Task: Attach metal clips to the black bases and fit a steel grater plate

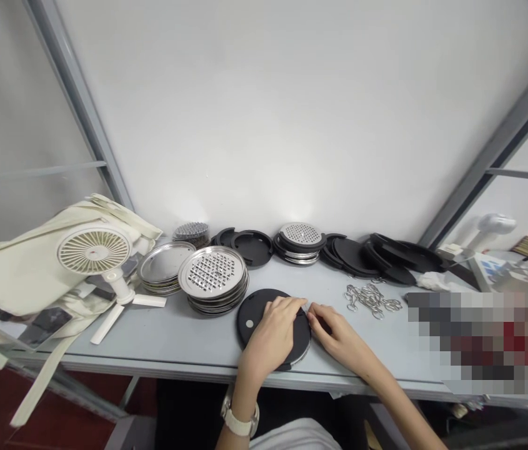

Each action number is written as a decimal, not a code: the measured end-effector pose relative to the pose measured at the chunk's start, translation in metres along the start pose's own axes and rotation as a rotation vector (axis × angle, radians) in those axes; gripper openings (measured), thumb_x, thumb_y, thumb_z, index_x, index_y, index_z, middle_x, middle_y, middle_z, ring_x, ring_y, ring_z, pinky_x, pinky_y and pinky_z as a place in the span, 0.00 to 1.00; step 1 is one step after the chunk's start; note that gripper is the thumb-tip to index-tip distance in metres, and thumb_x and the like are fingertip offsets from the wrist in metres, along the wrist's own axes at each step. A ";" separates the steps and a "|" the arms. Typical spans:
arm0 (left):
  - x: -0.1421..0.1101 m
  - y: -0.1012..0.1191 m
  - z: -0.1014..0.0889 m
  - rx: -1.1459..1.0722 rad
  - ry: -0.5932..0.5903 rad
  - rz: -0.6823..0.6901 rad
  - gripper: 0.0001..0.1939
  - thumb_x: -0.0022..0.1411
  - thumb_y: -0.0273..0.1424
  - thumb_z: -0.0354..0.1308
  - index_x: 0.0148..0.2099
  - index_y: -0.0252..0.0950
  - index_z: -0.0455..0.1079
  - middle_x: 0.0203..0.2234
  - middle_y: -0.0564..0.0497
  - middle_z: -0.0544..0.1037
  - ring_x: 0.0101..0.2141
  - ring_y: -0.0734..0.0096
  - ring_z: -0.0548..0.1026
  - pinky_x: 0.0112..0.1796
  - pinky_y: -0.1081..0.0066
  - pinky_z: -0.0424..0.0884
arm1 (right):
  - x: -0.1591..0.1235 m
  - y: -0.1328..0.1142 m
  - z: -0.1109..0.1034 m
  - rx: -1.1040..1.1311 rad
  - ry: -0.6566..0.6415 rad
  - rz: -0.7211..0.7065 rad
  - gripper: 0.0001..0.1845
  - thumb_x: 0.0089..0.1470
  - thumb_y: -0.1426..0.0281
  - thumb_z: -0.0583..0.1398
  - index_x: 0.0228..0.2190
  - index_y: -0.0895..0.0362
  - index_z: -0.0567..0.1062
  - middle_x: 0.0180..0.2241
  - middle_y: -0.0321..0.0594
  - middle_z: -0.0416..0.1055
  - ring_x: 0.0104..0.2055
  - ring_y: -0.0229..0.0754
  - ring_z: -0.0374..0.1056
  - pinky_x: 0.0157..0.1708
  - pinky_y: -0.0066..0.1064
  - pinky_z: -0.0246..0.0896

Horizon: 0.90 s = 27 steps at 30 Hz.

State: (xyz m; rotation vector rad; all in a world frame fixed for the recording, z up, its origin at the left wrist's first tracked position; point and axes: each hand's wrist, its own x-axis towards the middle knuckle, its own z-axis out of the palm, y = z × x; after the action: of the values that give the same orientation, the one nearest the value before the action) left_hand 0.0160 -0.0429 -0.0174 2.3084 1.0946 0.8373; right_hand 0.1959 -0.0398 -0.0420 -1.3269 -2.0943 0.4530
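Note:
A black round plastic base (257, 306) with a metal rim showing underneath lies near the table's front edge. Across its top rests my left hand (277, 325), fingers bent over its right side and gripping it. At that right edge, my right hand (332, 331) is closed in a pinch near the left fingertips. What the pinch holds is too small to make out. A pile of small metal rings and clips (370, 299) lies to the right of my right hand. Left of the base stands a stack of round metal grater discs (214, 273).
Plain metal discs (165, 262) and spiky grater discs (191, 230) stand behind on the left. Along the wall are black round frames (253, 245), a perforated disc (302, 234) on a stack, and more black bases (355, 255). A white fan (95, 251) and cream bag (24, 262) occupy the left end.

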 end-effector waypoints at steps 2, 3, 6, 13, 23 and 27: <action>0.000 0.000 0.001 -0.007 0.000 -0.002 0.25 0.66 0.21 0.39 0.61 0.45 0.58 0.53 0.53 0.69 0.53 0.68 0.63 0.55 0.61 0.58 | 0.000 0.000 0.000 0.000 -0.001 -0.004 0.14 0.63 0.67 0.47 0.25 0.54 0.61 0.24 0.34 0.64 0.29 0.42 0.62 0.34 0.33 0.57; 0.000 0.000 0.001 -0.010 0.002 -0.003 0.25 0.66 0.21 0.39 0.61 0.45 0.58 0.53 0.53 0.69 0.53 0.68 0.63 0.55 0.61 0.58 | 0.000 0.000 0.000 0.002 -0.001 -0.006 0.14 0.63 0.67 0.47 0.26 0.54 0.61 0.24 0.35 0.64 0.30 0.42 0.62 0.34 0.33 0.57; 0.000 -0.001 0.002 -0.015 0.008 -0.004 0.25 0.66 0.21 0.39 0.60 0.45 0.58 0.53 0.53 0.69 0.54 0.69 0.63 0.56 0.61 0.57 | 0.000 0.001 0.000 0.009 0.006 -0.006 0.14 0.64 0.66 0.47 0.26 0.54 0.62 0.25 0.35 0.65 0.30 0.42 0.62 0.34 0.33 0.57; 0.000 0.000 0.000 -0.013 0.016 -0.001 0.24 0.65 0.21 0.39 0.59 0.44 0.60 0.52 0.53 0.70 0.53 0.69 0.64 0.56 0.61 0.58 | 0.001 -0.001 0.000 0.038 0.026 0.014 0.15 0.65 0.65 0.46 0.27 0.54 0.62 0.25 0.35 0.65 0.30 0.41 0.63 0.34 0.33 0.58; 0.000 0.000 0.001 -0.002 0.016 0.000 0.24 0.66 0.21 0.39 0.60 0.45 0.58 0.51 0.53 0.70 0.52 0.69 0.64 0.55 0.61 0.59 | 0.001 -0.004 -0.002 0.091 0.077 0.046 0.16 0.65 0.64 0.45 0.26 0.54 0.61 0.23 0.34 0.63 0.26 0.39 0.60 0.28 0.29 0.57; 0.000 -0.001 0.001 0.000 0.024 0.008 0.24 0.66 0.21 0.40 0.60 0.45 0.58 0.51 0.53 0.70 0.52 0.68 0.64 0.54 0.61 0.60 | 0.001 -0.002 -0.003 0.085 0.061 0.050 0.16 0.65 0.64 0.45 0.25 0.54 0.60 0.23 0.33 0.62 0.26 0.39 0.59 0.28 0.29 0.56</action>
State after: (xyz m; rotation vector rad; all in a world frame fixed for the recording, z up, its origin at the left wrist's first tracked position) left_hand 0.0164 -0.0423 -0.0187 2.3103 1.0964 0.8701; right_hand 0.1955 -0.0397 -0.0380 -1.3299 -1.9739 0.5113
